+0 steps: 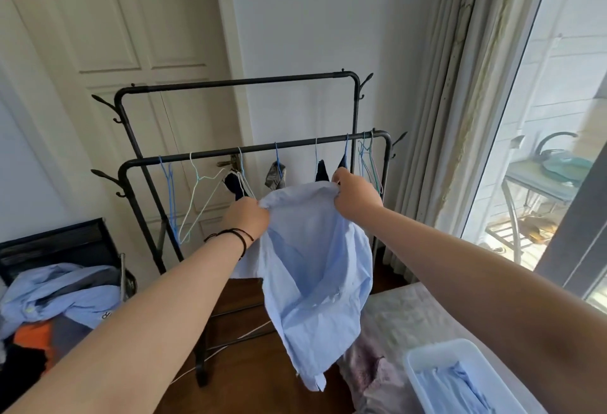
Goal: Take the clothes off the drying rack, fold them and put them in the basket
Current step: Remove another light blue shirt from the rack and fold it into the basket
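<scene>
A light blue shirt [315,265] hangs in the air in front of the black drying rack [256,150]. My left hand [248,221] grips its upper left edge and my right hand [354,198] pinches its upper right edge. The cloth droops down between my arms. On the rack's front rail hang several wire hangers, some bare and some carrying small dark garments [322,172]. A white plastic basket [427,356] sits at the lower right with a folded light blue garment [450,387] inside.
A pile of clothes [56,302] lies on a dark chair at the left. A bed with a pale cover [410,315] runs under the basket. A door stands behind the rack, curtains and a window at the right. Dark wooden floor shows below.
</scene>
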`<action>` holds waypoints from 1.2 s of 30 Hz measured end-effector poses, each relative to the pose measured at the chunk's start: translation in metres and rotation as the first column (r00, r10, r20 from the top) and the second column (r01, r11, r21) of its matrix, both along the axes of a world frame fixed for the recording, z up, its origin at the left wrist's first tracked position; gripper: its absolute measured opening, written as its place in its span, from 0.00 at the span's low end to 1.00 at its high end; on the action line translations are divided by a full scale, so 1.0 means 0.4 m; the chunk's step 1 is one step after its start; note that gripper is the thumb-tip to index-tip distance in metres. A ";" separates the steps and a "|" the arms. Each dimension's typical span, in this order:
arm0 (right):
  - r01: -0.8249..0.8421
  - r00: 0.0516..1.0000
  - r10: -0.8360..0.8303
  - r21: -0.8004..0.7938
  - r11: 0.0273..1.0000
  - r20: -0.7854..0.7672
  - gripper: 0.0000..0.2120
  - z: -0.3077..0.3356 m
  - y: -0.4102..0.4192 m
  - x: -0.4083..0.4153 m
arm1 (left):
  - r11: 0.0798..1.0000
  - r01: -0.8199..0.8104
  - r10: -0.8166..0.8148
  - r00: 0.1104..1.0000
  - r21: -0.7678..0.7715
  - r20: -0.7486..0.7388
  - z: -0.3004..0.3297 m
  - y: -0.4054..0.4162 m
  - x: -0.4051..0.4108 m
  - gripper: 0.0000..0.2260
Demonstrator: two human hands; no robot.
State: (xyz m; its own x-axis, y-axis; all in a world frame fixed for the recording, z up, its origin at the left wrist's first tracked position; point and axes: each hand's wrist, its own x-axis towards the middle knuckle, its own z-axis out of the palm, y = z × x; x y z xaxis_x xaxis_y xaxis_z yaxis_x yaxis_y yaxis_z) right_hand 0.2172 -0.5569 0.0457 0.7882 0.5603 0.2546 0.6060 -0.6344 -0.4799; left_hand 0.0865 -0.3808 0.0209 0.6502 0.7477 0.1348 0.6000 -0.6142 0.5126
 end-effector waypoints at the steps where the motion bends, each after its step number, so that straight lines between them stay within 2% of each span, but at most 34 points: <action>1: 0.047 0.999 -0.046 -0.046 0.998 0.024 0.14 -0.002 -0.001 0.008 | 0.999 -0.035 0.035 0.999 -0.003 0.018 -0.001 0.005 0.012 0.12; 4: 0.118 0.990 -0.129 -0.154 0.981 -0.065 0.09 -0.004 -0.004 0.033 | 0.992 -0.044 0.055 0.994 -0.122 0.090 -0.001 0.011 0.038 0.16; 5: 0.076 0.989 -0.104 -0.255 0.964 -0.101 0.07 0.005 -0.006 0.036 | 0.986 -0.013 0.032 0.994 -0.166 0.109 -0.001 0.014 0.045 0.20; 7: -0.015 0.998 -0.018 -0.477 0.879 -0.065 0.15 0.017 0.005 0.040 | 0.977 0.067 -0.043 0.991 -0.202 0.123 0.005 0.016 0.056 0.25; 9: -0.041 0.999 0.026 -0.659 0.751 -0.032 0.23 0.026 0.016 0.042 | 0.974 0.143 -0.123 0.985 -0.174 0.122 0.009 0.025 0.071 0.18; 10: -0.031 0.999 0.012 -0.665 0.746 -0.033 0.22 0.030 0.025 0.049 | 0.975 0.158 -0.142 0.984 -0.153 0.111 0.015 0.029 0.073 0.13; 11: -0.038 0.998 0.006 -0.559 0.828 -0.060 0.19 0.025 0.033 0.058 | 0.977 0.171 -0.161 0.983 -0.129 0.085 0.019 0.034 0.073 0.10; 12: -0.002 0.982 -0.067 -0.368 0.930 -0.174 0.16 0.021 0.046 0.074 | 0.976 0.186 -0.182 0.982 -0.113 0.046 0.020 0.046 0.076 0.10; 14: 0.059 0.931 -0.095 -0.113 0.992 -0.351 0.15 0.018 0.061 0.104 | 0.966 0.234 -0.239 0.970 -0.107 -0.035 0.023 0.068 0.078 0.13; 15: 0.081 0.924 -0.093 -0.050 0.995 -0.370 0.14 0.020 0.064 0.109 | 0.950 0.265 -0.271 0.962 -0.163 -0.020 0.025 0.079 0.077 0.12; 16: 0.033 0.933 -0.060 -0.082 0.996 -0.354 0.13 0.030 0.065 0.108 | 0.921 0.301 -0.309 0.951 -0.247 0.006 0.033 0.084 0.068 0.10; 17: -0.043 0.944 -0.006 -0.140 0.989 -0.331 0.14 0.036 0.067 0.109 | 0.883 0.348 -0.360 0.933 -0.315 0.021 0.040 0.095 0.063 0.12; 19: -0.173 0.961 0.092 -0.301 0.938 -0.262 0.18 0.040 0.059 0.114 | 0.823 0.381 -0.438 0.898 -0.422 -0.043 0.039 0.134 0.058 0.26; 20: -0.190 0.966 0.109 -0.360 0.914 -0.232 0.20 0.041 0.053 0.122 | 0.817 0.378 -0.464 0.879 -0.436 -0.106 0.036 0.154 0.052 0.30; 22: -0.147 0.985 0.099 -0.376 0.915 -0.143 0.23 0.023 0.050 0.145 | 0.850 0.417 -0.505 0.820 -0.322 -0.270 0.043 0.184 0.039 0.27; 23: -0.107 0.993 0.084 -0.348 0.931 -0.082 0.22 0.013 0.051 0.153 | 0.871 0.443 -0.491 0.804 -0.214 -0.336 0.047 0.192 0.036 0.21; 25: -0.045 0.999 0.047 -0.261 0.964 0.002 0.18 -0.005 0.070 0.162 | 0.863 0.504 -0.487 0.807 -0.038 -0.334 0.047 0.206 0.036 0.10; 28: 0.009 0.999 -0.004 -0.145 0.989 0.032 0.08 -0.012 0.104 0.161 | 0.866 0.500 -0.490 0.850 0.001 -0.194 0.039 0.234 0.040 0.10; 30: 0.026 0.999 -0.027 -0.045 0.999 -0.027 0.05 -0.013 0.122 0.164 | 0.876 0.467 -0.445 0.879 0.119 -0.172 0.040 0.254 0.040 0.15; 32: 0.035 0.992 -0.026 0.070 0.997 -0.126 0.09 -0.011 0.134 0.164 | 0.873 0.429 -0.397 0.901 0.233 -0.173 0.046 0.263 0.040 0.19; 34: 0.025 0.968 0.024 0.192 0.981 -0.251 0.13 -0.008 0.143 0.158 | 0.886 0.399 -0.388 0.917 0.237 -0.095 0.055 0.259 0.034 0.19; 36: -0.004 0.944 0.084 0.243 0.970 -0.318 0.13 -0.006 0.149 0.150 | 0.897 0.425 -0.429 0.903 0.123 0.003 0.064 0.253 0.027 0.14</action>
State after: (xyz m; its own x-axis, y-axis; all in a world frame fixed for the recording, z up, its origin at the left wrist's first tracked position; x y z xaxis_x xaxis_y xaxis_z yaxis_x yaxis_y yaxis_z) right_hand 0.2773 -0.4972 0.0434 0.8257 0.5514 0.1185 0.4169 -0.4551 -0.7868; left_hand 0.0974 -0.2797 0.0463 0.8980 0.3767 0.2275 0.2524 -0.8643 0.4350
